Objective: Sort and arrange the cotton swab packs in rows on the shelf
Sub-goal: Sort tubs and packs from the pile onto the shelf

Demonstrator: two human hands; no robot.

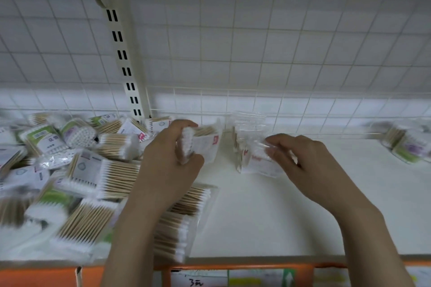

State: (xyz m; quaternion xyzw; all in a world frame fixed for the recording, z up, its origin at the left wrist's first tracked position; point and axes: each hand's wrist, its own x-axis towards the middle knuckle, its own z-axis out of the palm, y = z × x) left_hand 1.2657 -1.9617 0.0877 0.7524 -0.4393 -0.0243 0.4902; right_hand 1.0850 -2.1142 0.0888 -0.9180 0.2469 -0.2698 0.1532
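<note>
A red-labelled swab pack is gripped by the curled left hand beside the loose heap at the shelf's left end, while the back-edge row is steadied by the right hand's pinching fingertips, presumably for extension.

You face a white shelf backed by a wire grid. Left of its slotted upright post lies a loose heap of cotton swab packs; far right of the post, a few more packs lie by the grid.
</note>
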